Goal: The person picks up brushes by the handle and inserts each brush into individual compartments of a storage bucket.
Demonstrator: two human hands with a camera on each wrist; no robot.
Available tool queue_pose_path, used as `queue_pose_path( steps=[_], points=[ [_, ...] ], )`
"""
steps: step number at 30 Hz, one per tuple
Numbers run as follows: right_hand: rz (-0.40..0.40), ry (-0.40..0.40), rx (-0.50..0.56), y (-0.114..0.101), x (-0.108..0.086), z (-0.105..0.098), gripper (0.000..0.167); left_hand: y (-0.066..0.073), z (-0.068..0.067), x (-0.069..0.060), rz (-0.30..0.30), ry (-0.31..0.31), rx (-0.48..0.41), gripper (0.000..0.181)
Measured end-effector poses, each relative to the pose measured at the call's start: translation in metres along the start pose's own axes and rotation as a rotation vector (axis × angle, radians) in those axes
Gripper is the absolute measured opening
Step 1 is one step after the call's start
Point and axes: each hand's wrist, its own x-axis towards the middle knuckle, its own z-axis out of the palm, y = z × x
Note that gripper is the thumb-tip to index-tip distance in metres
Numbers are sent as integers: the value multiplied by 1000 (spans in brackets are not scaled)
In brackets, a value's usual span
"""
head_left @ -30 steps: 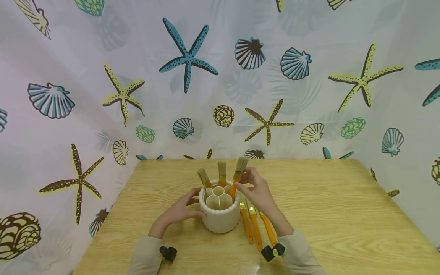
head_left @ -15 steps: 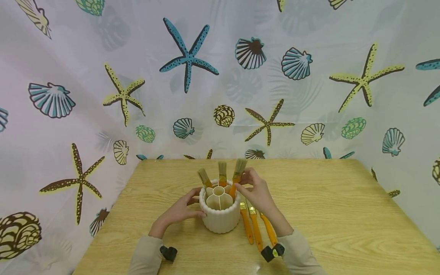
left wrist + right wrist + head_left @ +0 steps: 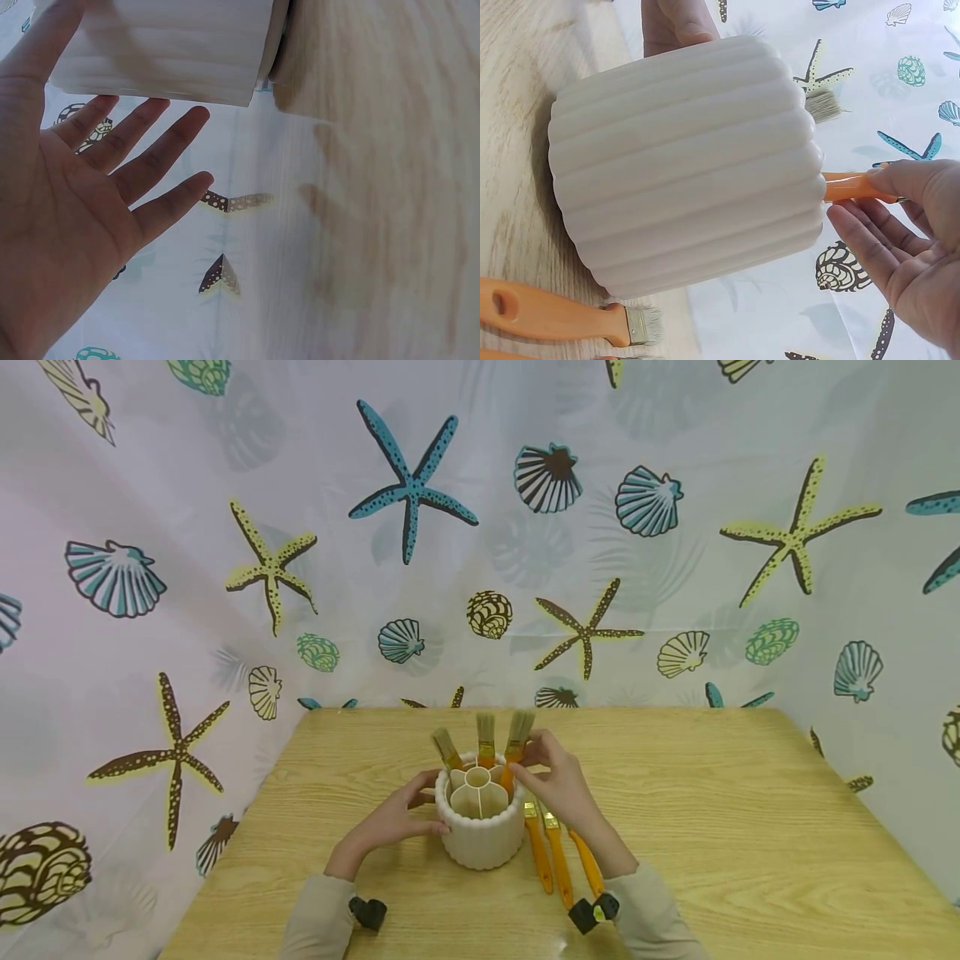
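Observation:
My right hand (image 3: 558, 777) pinches the orange handle of a flat paintbrush (image 3: 516, 747), its bristles up, at the right side of a round white fluted holder (image 3: 483, 839). In the right wrist view, the thumb and fingers of that hand (image 3: 915, 247) meet on the orange handle just beyond the rim. Divided inside into petal-like compartments, the holder also contains two upright paintbrushes, one leaning left (image 3: 447, 750) and one in the middle (image 3: 486, 743). My left hand (image 3: 393, 817) touches the holder's left side with thumb and fingertips; the left wrist view shows its fingers (image 3: 161, 154) mostly straight and spread.
Several orange-handled paintbrushes (image 3: 558, 864) lie on the wooden table (image 3: 712, 827), right of the holder and partly beneath the right forearm. A white curtain (image 3: 480, 552) printed with starfish and shells surrounds the table at the back and sides.
The paintbrush in my right hand has sunk slightly and shifted a little left, the hand moving down with it. My left hand and the holder have stayed in place.

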Motion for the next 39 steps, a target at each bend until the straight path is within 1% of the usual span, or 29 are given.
queue_pose_path(
  steps=[4, 9, 12, 14, 17, 21, 29, 33, 39],
  points=[
    [12, -5, -5, 0, 0, 0, 35, 1, 0, -1, -13, 1, 0, 84],
    [22, -23, 8, -2, 0, -1, 45, 1, 0, -1, 2, -2, -3, 83],
    [23, -13, 16, -9, -1, -4, 50, 1, -1, -1, 12, -4, -4, 82],
    [20, -6, 20, -18, -2, -7, 51, 0, -1, -1, 5, -2, -3, 81],
    [16, -4, 21, -30, -3, -11, 51, -1, -1, -2, -10, 2, 0, 81],
    [19, -8, 11, -36, -4, -15, 49, -2, -2, -2, -24, 5, -2, 81],
    [11, -18, -6, -35, -5, -18, 43, 0, -4, -3, -22, 0, -17, 78],
    [16, -16, -7, -34, -4, -21, 42, -2, -4, -2, -15, 3, -13, 78],
    [21, -13, -24, -33, -5, -26, 41, -2, -3, -3, -26, 8, 6, 80]
  ],
)
